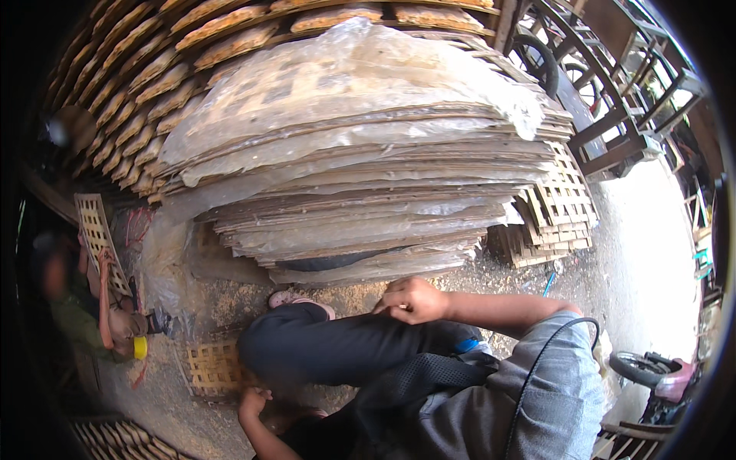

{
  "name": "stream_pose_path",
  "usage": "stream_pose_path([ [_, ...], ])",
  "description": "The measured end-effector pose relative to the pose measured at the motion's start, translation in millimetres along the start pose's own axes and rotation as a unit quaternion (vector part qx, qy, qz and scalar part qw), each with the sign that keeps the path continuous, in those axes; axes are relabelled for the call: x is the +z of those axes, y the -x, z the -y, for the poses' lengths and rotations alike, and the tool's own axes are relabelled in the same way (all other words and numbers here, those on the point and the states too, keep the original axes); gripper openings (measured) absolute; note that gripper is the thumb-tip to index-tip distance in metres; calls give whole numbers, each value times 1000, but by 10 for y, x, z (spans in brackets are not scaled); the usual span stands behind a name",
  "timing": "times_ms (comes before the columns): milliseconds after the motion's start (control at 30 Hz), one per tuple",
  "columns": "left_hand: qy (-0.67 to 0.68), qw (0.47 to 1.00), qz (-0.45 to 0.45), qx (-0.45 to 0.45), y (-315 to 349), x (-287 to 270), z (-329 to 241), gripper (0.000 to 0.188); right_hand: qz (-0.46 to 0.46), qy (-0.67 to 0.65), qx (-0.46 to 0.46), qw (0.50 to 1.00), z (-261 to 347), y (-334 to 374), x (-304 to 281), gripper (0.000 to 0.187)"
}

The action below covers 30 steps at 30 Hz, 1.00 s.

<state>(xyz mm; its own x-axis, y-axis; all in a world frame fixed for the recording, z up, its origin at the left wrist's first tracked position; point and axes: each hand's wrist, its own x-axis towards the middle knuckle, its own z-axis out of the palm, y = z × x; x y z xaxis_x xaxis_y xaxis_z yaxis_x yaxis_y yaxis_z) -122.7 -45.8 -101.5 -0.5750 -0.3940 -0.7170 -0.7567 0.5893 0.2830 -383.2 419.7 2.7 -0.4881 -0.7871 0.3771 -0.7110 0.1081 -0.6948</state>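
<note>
My right hand (414,300) rests closed on my dark trouser leg (330,349), fingers curled in. A small pale spot shows at its fingers, too small to name. Lower left, my left hand (254,400) hangs beside my knee with its fingers bent together. Whatever it may hold is hidden. Close to it lies a woven bamboo lattice tray (215,368), flat on the ground and partly covered by my leg. In front of me rises a tall stack of thin boards (368,192) layered with cloudy plastic sheets (345,77).
At the left a co-worker (84,314) holds a lattice tray (101,241) upright in both hands. More lattice trays (556,203) are piled right of the stack. Racks of orange-brown pieces (153,77) stand behind. Crumbs litter the floor (222,307). A motorbike wheel (640,369) shows at right.
</note>
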Motion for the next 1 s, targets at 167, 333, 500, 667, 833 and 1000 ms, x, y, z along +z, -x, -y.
stream_pose_path([
  [167, 25, 999, 34, 30, -496, 260, 183, 38, -116, 191, 235, 946, -519, 1715, -395, 18],
  [333, -12, 996, 24, 84, -452, 498, -342, 54, -303, 287, 471, 777, -1105, 3136, -1082, 18],
  [500, -32, 997, 68, -11, -437, 542, -24, 57, -344, 413, 496, 682, -1991, 3268, -2119, 35],
  [667, 8, 997, 69, -21, -315, 579, -217, 58, -251, 412, 652, 585, -2454, 3296, -2660, 59],
  [833, 93, 994, -7, 56, -137, 658, -288, 56, -181, 425, 716, 523, -2524, 3141, -2795, 61],
  [1000, 58, 997, 1, 60, -230, 700, -442, 54, -165, 547, 591, 569, -2455, 3326, -3050, 58],
])
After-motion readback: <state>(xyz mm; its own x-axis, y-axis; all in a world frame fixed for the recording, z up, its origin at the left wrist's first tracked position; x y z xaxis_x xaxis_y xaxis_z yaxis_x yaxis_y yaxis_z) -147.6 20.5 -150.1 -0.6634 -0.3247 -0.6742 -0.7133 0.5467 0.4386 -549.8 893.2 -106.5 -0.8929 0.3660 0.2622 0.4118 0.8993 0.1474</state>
